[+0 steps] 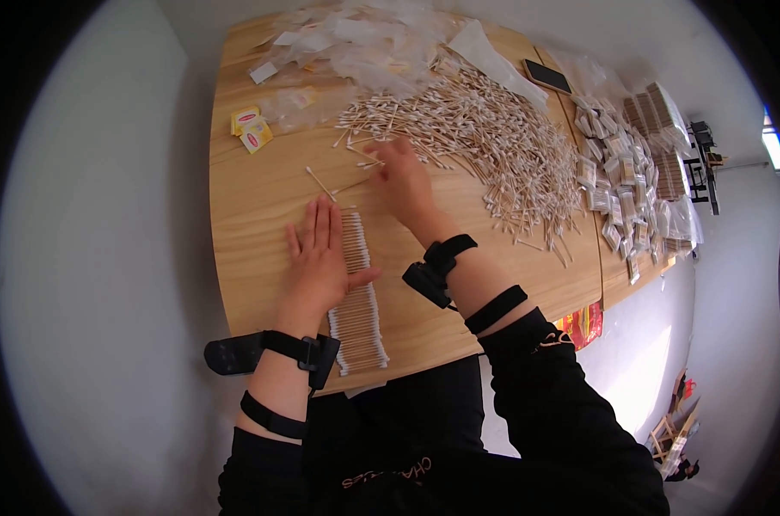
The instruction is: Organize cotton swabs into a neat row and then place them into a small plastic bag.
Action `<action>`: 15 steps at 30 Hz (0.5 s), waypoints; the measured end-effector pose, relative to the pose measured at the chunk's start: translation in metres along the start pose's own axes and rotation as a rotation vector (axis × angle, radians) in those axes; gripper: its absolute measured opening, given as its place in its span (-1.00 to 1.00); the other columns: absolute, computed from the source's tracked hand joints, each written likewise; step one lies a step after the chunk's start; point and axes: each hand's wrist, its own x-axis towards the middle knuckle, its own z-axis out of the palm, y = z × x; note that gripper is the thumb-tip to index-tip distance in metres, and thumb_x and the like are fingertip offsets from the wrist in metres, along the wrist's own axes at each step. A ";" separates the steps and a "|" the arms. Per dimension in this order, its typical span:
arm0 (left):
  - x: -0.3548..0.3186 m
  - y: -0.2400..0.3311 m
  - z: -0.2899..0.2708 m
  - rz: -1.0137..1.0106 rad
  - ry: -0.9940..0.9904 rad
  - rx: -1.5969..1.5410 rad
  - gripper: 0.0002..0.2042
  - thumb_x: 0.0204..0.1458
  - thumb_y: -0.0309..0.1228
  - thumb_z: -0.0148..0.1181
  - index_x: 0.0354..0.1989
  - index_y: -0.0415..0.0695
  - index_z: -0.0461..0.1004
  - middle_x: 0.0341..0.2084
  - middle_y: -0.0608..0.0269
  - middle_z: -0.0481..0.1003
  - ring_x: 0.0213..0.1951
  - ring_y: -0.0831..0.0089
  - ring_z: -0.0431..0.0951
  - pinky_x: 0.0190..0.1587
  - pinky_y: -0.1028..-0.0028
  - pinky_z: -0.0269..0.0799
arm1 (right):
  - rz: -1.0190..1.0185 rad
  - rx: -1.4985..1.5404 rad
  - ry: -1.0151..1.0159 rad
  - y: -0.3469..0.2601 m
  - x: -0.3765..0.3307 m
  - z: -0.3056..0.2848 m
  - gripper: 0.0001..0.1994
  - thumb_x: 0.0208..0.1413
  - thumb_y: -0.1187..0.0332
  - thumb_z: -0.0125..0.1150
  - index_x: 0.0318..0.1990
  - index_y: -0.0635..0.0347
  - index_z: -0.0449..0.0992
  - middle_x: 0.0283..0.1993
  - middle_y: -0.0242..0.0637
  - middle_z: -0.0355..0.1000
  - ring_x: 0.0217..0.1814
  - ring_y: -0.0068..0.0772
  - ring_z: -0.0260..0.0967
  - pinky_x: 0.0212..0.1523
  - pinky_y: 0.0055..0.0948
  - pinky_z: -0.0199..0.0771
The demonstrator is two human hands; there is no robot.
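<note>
A neat row of cotton swabs lies side by side on the wooden table, stretching from the near edge toward the middle. My left hand rests along the row's left side, fingers stretched out and its thumb across the swabs. Beyond the row's far end, my right hand is closed in a pinch on a cotton swab low over the table; its fingertips partly hide it. A loose cotton swab lies just left of that pinch. Past my right hand spreads a large heap of loose swabs.
Clear plastic bags cover the table's far side, with yellow cards at the far left. A phone lies behind the heap. Small swab packs and stacked bundles fill the right side. A wall stands on the left.
</note>
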 end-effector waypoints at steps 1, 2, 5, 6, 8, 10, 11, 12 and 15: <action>-0.001 -0.002 0.000 -0.004 0.000 -0.002 0.18 -0.23 0.29 0.18 0.38 -0.27 -0.29 0.40 -0.02 -0.29 0.43 0.15 -0.41 0.35 -0.03 -0.51 | -0.124 -0.037 -0.124 -0.009 -0.003 0.002 -0.85 -0.05 0.45 0.20 -0.27 0.04 0.52 -0.15 -0.25 0.33 -0.29 -0.18 0.44 -0.28 -0.24 0.46; -0.002 -0.002 -0.001 -0.005 0.001 -0.002 0.18 -0.23 0.29 0.18 0.38 -0.27 -0.29 0.40 -0.02 -0.29 0.43 0.15 -0.41 0.35 -0.03 -0.51 | -0.125 -0.037 -0.124 -0.012 -0.002 0.002 -0.85 -0.05 0.45 0.20 -0.27 0.04 0.52 -0.15 -0.25 0.33 -0.29 -0.18 0.44 -0.28 -0.24 0.46; -0.001 0.001 -0.003 -0.004 0.008 0.005 0.18 -0.22 0.29 0.18 0.38 -0.28 -0.29 0.40 -0.04 -0.29 0.43 0.14 -0.41 0.35 -0.03 -0.51 | -0.141 -0.128 -0.200 -0.014 -0.001 0.004 -0.90 -0.06 0.42 0.22 -0.34 0.05 0.53 -0.16 -0.27 0.35 -0.27 -0.19 0.44 -0.27 -0.24 0.46; -0.001 0.002 -0.003 0.001 0.007 -0.005 0.18 -0.22 0.29 0.18 0.38 -0.28 -0.29 0.40 -0.04 -0.29 0.43 0.14 -0.41 0.35 -0.03 -0.51 | -0.012 -0.145 -0.189 -0.011 0.003 0.004 -0.91 -0.07 0.38 0.24 -0.36 0.06 0.54 -0.20 -0.28 0.37 -0.26 -0.20 0.44 -0.26 -0.25 0.46; 0.000 0.003 -0.004 0.005 0.007 -0.014 0.17 -0.22 0.29 0.18 0.38 -0.28 -0.29 0.40 -0.04 -0.30 0.42 0.14 -0.41 0.35 -0.03 -0.52 | 0.116 -0.159 -0.178 -0.007 0.008 0.006 -0.90 -0.08 0.34 0.26 -0.38 0.08 0.54 -0.23 -0.29 0.39 -0.26 -0.21 0.45 -0.26 -0.26 0.46; 0.000 0.005 -0.006 0.002 -0.001 -0.016 0.16 -0.21 0.25 0.21 0.38 -0.28 -0.29 0.40 -0.05 -0.29 0.42 0.13 -0.41 0.35 -0.03 -0.51 | 0.176 -0.176 -0.249 -0.005 0.011 0.008 -0.84 -0.08 0.27 0.29 -0.37 0.10 0.55 -0.31 -0.31 0.42 -0.26 -0.25 0.45 -0.27 -0.29 0.45; -0.001 0.004 -0.006 -0.001 -0.002 -0.013 0.16 -0.21 0.25 0.21 0.38 -0.28 -0.29 0.40 -0.05 -0.29 0.42 0.13 -0.41 0.35 -0.03 -0.51 | 0.176 -0.171 -0.250 -0.011 0.010 0.012 -0.84 -0.08 0.27 0.29 -0.37 0.10 0.55 -0.31 -0.31 0.42 -0.26 -0.25 0.45 -0.27 -0.29 0.45; -0.001 0.004 -0.007 -0.001 -0.001 -0.014 0.14 -0.20 0.22 0.22 0.38 -0.28 -0.28 0.40 -0.05 -0.28 0.42 0.13 -0.40 0.35 -0.03 -0.50 | 0.161 -0.089 -0.273 -0.019 0.010 0.017 -0.83 -0.08 0.25 0.30 -0.38 0.11 0.54 -0.32 -0.31 0.42 -0.27 -0.26 0.46 -0.27 -0.29 0.45; -0.002 0.004 -0.005 -0.007 0.010 0.008 0.12 -0.19 0.16 0.25 0.38 -0.28 -0.26 0.39 -0.07 -0.27 0.42 0.12 -0.38 0.35 -0.04 -0.49 | 0.094 0.011 -0.283 -0.033 0.005 0.029 -0.82 -0.08 0.25 0.30 -0.38 0.12 0.54 -0.33 -0.31 0.42 -0.27 -0.28 0.46 -0.27 -0.30 0.45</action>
